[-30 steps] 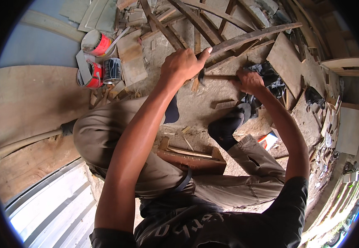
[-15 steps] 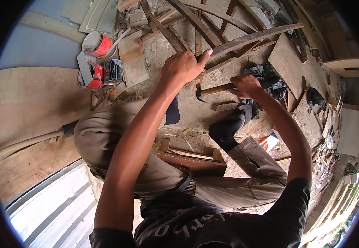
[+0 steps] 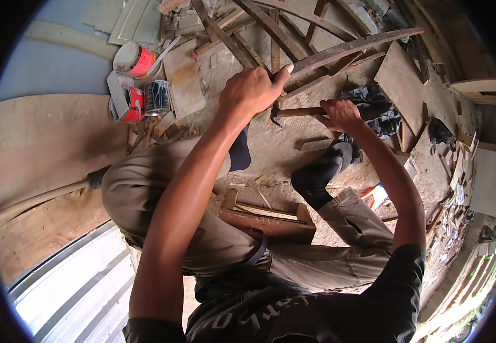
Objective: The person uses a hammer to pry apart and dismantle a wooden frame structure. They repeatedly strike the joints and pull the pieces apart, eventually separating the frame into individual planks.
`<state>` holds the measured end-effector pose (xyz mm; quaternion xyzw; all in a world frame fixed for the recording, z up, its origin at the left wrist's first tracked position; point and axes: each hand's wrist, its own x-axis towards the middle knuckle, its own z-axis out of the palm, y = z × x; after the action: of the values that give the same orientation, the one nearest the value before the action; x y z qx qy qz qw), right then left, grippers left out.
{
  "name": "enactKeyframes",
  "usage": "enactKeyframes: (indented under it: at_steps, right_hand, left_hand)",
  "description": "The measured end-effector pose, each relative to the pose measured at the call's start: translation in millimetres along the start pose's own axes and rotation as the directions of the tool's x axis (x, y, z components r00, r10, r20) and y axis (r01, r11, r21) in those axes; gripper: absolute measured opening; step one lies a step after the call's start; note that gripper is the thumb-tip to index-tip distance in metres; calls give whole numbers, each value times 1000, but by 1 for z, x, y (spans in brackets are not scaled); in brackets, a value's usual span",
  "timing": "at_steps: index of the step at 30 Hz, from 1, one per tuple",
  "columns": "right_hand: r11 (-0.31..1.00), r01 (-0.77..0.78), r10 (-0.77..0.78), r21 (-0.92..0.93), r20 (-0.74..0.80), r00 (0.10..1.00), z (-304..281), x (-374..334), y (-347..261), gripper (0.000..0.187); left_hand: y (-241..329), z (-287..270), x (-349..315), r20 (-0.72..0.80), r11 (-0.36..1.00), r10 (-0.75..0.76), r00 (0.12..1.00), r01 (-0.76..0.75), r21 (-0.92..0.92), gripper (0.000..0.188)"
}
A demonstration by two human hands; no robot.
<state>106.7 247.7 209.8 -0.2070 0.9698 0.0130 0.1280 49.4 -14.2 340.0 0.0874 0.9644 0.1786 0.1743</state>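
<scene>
My left hand (image 3: 250,91) is wrapped over the near corner of a wooden frame (image 3: 351,50) made of dark, narrow bars. My right hand (image 3: 341,116) grips the wooden handle of a claw hammer (image 3: 296,112). The hammer lies nearly level, and its dark head is just below the frame's near corner, close to my left hand. Whether the head touches the wood I cannot tell. On the ground under the hammer is a small wood offcut (image 3: 317,144).
Three paint cans (image 3: 135,59) stand at the left near a plywood sheet (image 3: 53,137). A small wooden box (image 3: 268,223) sits between my legs. Black plastic (image 3: 368,103) and a board (image 3: 399,80) lie to the right, with scrap wood (image 3: 453,188) beyond.
The hammer has risen slightly and its handle is more level, my right hand moving up a little with it. My left hand keeps its hold on the frame.
</scene>
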Motion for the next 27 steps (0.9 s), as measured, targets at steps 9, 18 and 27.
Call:
enactKeyframes:
  at_steps: [9,18,27]
  right_hand:
    - [1000,25,-26,-18,-65,998,17,-4,-3,46]
    - [998,65,-64,-8,35,997,15,-8,-11,49]
    - [995,59,-88,-79,-434,897,15,-12,15,45]
  left_hand:
    - [5,-5,-2,47,1000,-23,999,24,-18,80]
    - [1,0,1,-5,1000,-2,1000,2,-7,80]
    - [4,-3,-3,13,1000,-2,1000,2,-25,78]
